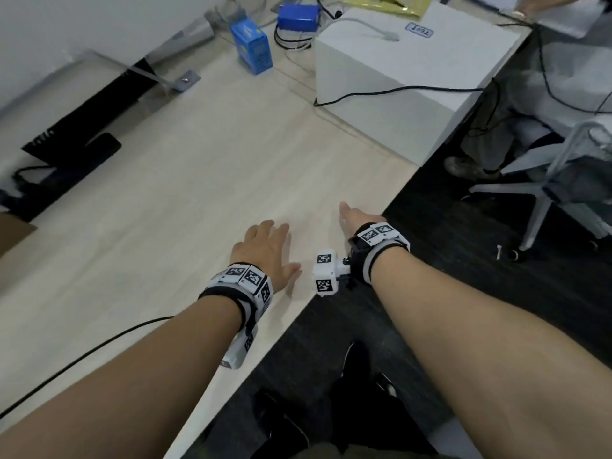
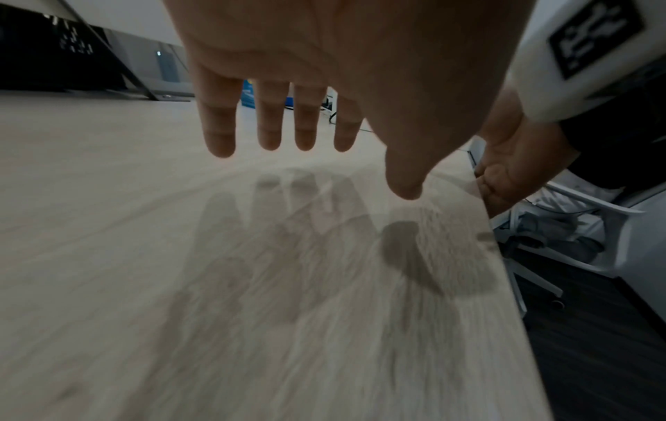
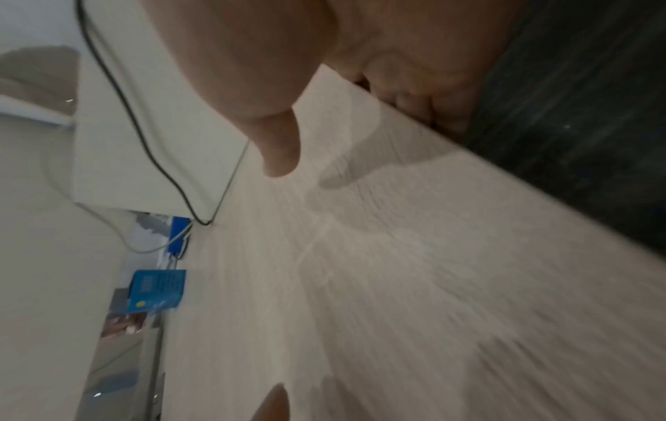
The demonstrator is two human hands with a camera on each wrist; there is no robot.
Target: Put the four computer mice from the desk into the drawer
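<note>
Forearms: two bare forearms with marker-tagged wrist bands fill the 6 o'clock part of the head view, reaching toward 12 o'clock.
Left hand: the left hand (image 1: pixel 265 250) hovers palm down just above the pale wood-grain surface (image 1: pixel 185 193); its fingers (image 2: pixel 220 125) are straight and spread, holding nothing.
Right hand: the right hand (image 1: pixel 356 217) sits at the surface's 3 o'clock edge, thumb on top; its fingers (image 3: pixel 425 94) curl down over the edge, and what they touch beneath is hidden.
Mice: no computer mouse shows in any view, and the bare stretch of surface has none on it.
Drawer: not visible; it may lie under the edge the right hand hooks, but I cannot tell.
Task state: judged from the mouse-free surface, the mice are likely stowed already or lie out of view.
Risk: if the right hand is on a drawer front, the curled fingers could get pinched as it closes; blur in both wrist views suggests fast motion, which would make that more likely.
Nearby: a large white box (image 1: pixel 397 77) at 1 o'clock with a thin black cable (image 1: pixel 397 91) draped across it, a small blue carton (image 1: pixel 251 49) at 12 o'clock, a black monitor stand (image 1: pixel 76 150) at 9 o'clock.
Obstruction: the cable could snag a reaching hand; a white office chair (image 1: pixel 546 180) crowds the floor at 3 o'clock.
</note>
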